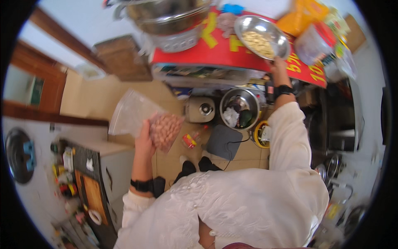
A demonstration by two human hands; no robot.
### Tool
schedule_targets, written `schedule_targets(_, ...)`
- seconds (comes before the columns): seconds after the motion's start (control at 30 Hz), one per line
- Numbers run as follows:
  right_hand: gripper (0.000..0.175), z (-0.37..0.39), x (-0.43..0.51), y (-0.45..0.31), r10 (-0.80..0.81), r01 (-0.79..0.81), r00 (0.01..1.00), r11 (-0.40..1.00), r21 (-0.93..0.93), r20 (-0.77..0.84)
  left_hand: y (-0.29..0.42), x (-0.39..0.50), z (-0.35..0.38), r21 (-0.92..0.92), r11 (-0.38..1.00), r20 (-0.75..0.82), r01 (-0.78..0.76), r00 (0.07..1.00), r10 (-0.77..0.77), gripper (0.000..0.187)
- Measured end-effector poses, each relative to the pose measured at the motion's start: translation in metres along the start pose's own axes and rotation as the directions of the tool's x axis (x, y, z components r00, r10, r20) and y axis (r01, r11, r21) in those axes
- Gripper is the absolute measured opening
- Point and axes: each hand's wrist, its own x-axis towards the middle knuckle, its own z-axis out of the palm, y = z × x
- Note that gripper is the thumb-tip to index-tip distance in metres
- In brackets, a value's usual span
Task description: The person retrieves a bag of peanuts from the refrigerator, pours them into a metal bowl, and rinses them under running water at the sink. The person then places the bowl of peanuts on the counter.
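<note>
My left hand holds a clear plastic zip bag by its filled end; reddish-skinned peanuts fill that end, and the rest of the bag spreads out to the left. At the upper right, my right hand grips the near rim of a shiny metal bowl. Pale shelled nuts lie in the bowl, which is over the red-topped table. Left of the bowl is a crumpled pinkish cloth or bag.
A steamer pot stands at the red table's left. A jar with a red lid and yellow packaging are at right. Below, a rice cooker, a metal basin and a grey stool or mat are near my feet.
</note>
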Motion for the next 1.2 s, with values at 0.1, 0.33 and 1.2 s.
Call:
schedule_targets(0.1,0.031,-0.009,0.023,0.007,0.067,-0.067,0.998,0.997,-0.033,0.008,0.023,-0.002,-0.006,0.018,1.000,-0.100,-0.007,0.995,0.008,0.053)
schedule_targets(0.33,0.039,-0.018,-0.028,0.019,0.053,-0.057,0.993,0.998,-0.038,-0.107,0.082,-0.009,-0.038,-0.229,0.964,0.055,-0.133,0.987,0.149,0.054)
schedule_targets(1.2,0.052,0.391,-0.500,0.263,0.556,-0.120,-0.060,0.821,-0.559,0.829,0.296,0.013,-0.210,-0.252,0.942,0.284,-0.221,0.914,0.290,0.060)
